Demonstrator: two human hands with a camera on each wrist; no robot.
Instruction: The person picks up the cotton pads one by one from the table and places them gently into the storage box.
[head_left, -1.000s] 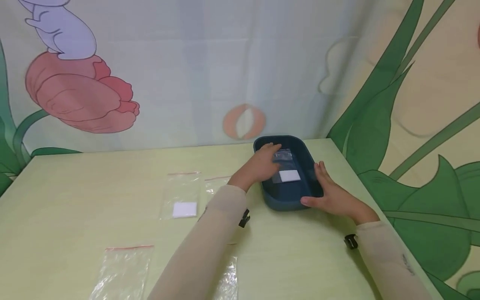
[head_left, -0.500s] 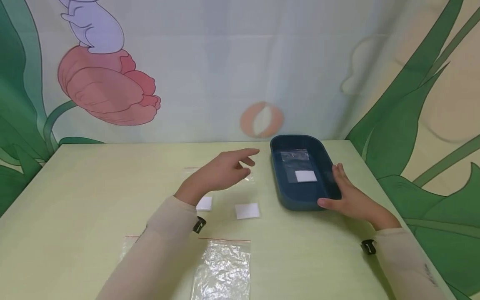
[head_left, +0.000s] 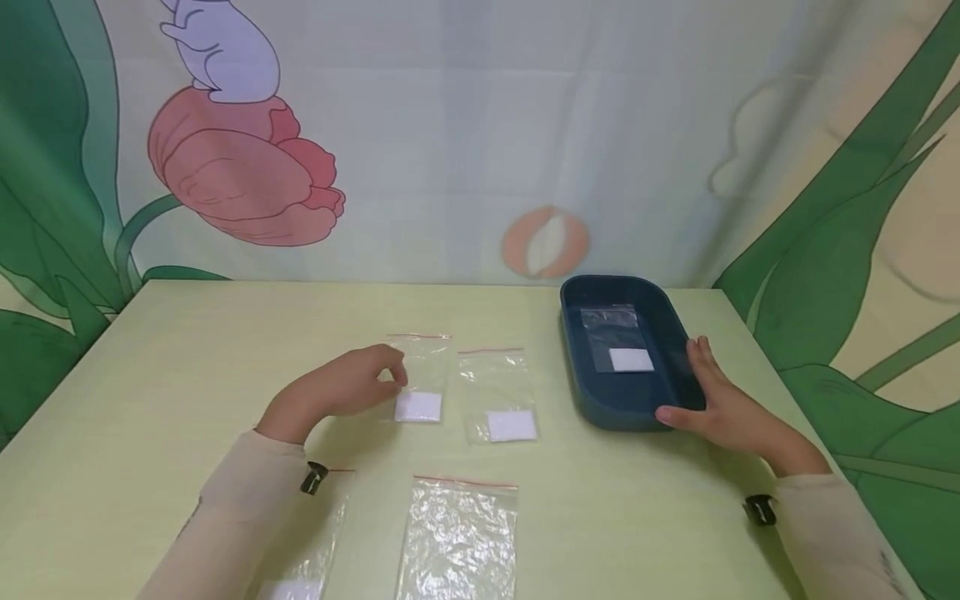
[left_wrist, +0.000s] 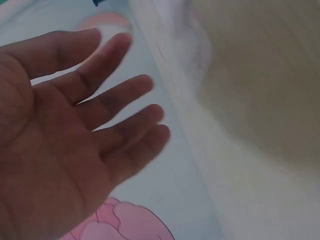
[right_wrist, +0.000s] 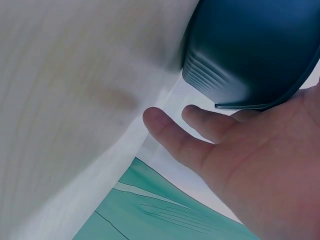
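Bag [head_left: 420, 377] with a white square lies flat on the surface [head_left: 187, 350], out at 9 o'clock from the tray [head_left: 600, 400], a second such bag [head_left: 501, 396] between them; the left hand [head_left: 337, 392] has come to no grip, fingers loosely curved, tips just at the bag's 9 o'clock edge, holding nothing; the right hand [head_left: 723, 404] lies flat against the tray's 4 o'clock wall. The tray holds one bag [head_left: 618, 337]. I judge the pickup is only beginning; next calls for a fine pinch on thin film.
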